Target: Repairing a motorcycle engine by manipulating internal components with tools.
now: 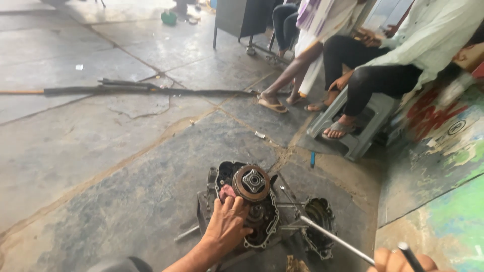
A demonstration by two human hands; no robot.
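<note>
An opened engine case [262,236] lies on the concrete floor at the bottom centre, with a round rusty-brown clutch drum [251,183] at its top. My left hand [226,225] rests flat on the case just below and left of the drum, fingers spread, next to a pink rag [228,192]. At the bottom right edge my right hand [401,261] grips a long metal rod tool [334,238] whose tip reaches the case's right side. A separate dark engine cover [319,221] lies beside the case on the right.
Two people sit at the upper right, one on a grey plastic stool [368,128], their sandalled feet [337,130] on the floor. A long dark pole [136,90] lies across the floor behind. A painted wall [443,151] stands on the right. A blue pen-like object [312,159] lies near the stool.
</note>
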